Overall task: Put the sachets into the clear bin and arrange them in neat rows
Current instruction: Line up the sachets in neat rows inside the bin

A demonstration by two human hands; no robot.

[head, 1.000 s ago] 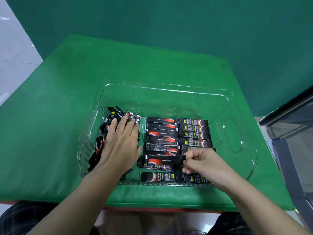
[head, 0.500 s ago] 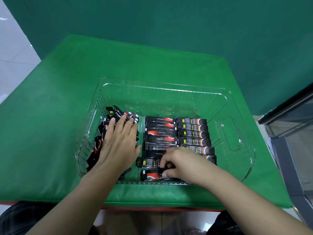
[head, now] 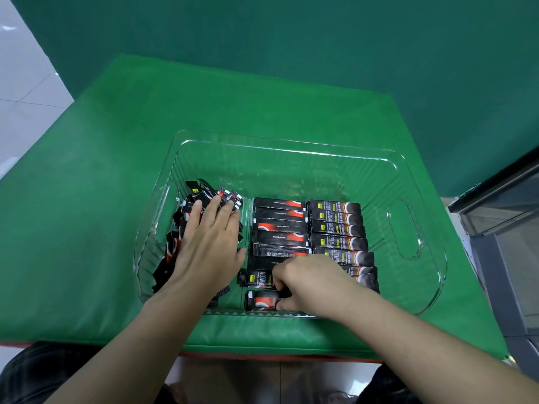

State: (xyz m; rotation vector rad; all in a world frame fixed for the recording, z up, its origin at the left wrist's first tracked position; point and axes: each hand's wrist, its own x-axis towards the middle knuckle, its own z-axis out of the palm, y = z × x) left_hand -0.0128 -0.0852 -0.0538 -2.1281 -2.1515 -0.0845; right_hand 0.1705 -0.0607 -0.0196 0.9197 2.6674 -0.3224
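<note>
A clear plastic bin (head: 291, 147) sits on the green table. Inside it, black-and-red sachets lie in two rows (head: 280, 225), side by side, running from the middle toward the near wall. A loose heap of sachets (head: 178, 240) fills the bin's left end. My left hand (head: 208, 243) lies flat on that heap, fingers spread. My right hand (head: 309, 284) is down at the near end of the left row, fingers pinched on the end of a sachet (head: 262, 300) that lies against the near wall. The hand hides the near ends of both rows.
The bin's far half and right end, by the handle cutout (head: 404, 228), hold no sachets. A green cloth (head: 116, 170) covers the table under a green backdrop. A grey metal frame (head: 501, 228) stands at the right. White floor tiles show at the left.
My right hand carried a sachet from above the rows down and left to the near end of the left row and now presses it there. My left hand stayed on the heap.
</note>
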